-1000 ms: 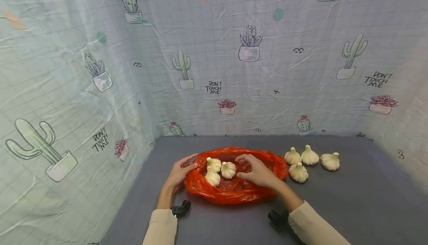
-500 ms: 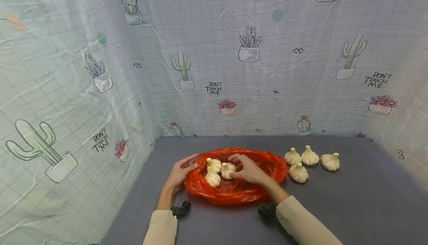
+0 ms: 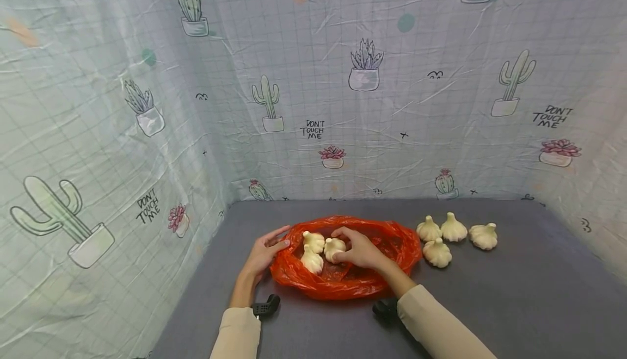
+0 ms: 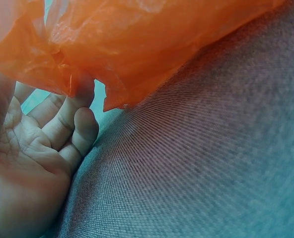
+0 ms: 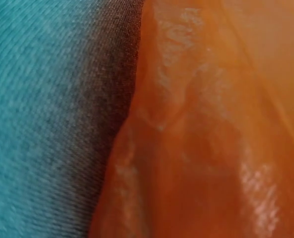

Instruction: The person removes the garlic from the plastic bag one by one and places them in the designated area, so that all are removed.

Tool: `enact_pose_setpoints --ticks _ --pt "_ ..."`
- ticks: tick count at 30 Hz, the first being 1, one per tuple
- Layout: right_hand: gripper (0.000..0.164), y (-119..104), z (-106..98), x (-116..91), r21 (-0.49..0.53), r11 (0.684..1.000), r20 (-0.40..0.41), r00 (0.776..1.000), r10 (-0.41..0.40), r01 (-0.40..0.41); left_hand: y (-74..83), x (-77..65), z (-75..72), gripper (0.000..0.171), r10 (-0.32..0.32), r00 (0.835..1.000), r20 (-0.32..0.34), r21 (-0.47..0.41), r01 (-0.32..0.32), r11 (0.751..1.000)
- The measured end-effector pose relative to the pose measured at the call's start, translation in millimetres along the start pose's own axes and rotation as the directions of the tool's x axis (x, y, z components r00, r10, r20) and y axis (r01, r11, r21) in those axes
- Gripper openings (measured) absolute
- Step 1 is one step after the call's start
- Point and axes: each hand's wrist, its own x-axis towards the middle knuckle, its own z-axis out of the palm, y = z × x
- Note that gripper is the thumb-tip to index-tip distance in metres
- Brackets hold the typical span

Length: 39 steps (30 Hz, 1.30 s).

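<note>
An orange-red plastic bag [image 3: 338, 291] lies spread on the table with its mouth wide, several garlic bulbs inside it. My right hand [image 3: 361, 249] reaches into the bag and pinches one garlic bulb [image 3: 333, 249] between thumb and fingers. Just left of it sit two more bulbs, a back garlic bulb [image 3: 314, 241] and a front garlic bulb [image 3: 312, 261]. At the bag's left side my left hand [image 3: 262, 254] holds the rim, thumb over the edge and fingers outside. The left wrist view shows bent fingers [image 4: 70, 119] against the plastic bag [image 4: 122, 44]. Only plastic bag [image 5: 201, 134] and table appear in the right wrist view; that hand is hidden there.
Several loose garlic bulbs [image 3: 453, 227] stand on the grey table [image 3: 519, 293] to the right of the bag. A cactus-print sheet [image 3: 392, 103] hangs behind the table and along its left and right sides.
My right hand has moved left inside the bag and closed its thumb and fingers on the rightmost garlic bulb there. The left hand and the bag have stayed in place.
</note>
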Motion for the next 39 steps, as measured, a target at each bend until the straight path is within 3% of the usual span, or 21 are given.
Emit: enact_pose_setpoints --ticks 11,23,39 --pt "0.044 2.4 1.0 1.7 -0.016 1.0 0.001 1.0 0.013 -0.013 2.5 -0.5 -0.1 0.051 -0.016 1.0 0.006 0.004 0.016 1.0" --pt "0.046 2.4 -0.9 -0.8 -0.006 1.0 -0.012 1.0 -0.008 0.008 1.8 -0.8 0.2 0.051 -0.014 1.0 0.001 0.004 0.014 1.0" --pt "0.044 -8.4 -18.2 -20.2 0.051 0.999 -0.012 1.0 -0.013 0.013 2.6 -2.3 2.1 0.05 -0.013 1.0 -0.011 0.002 0.013 1.0"
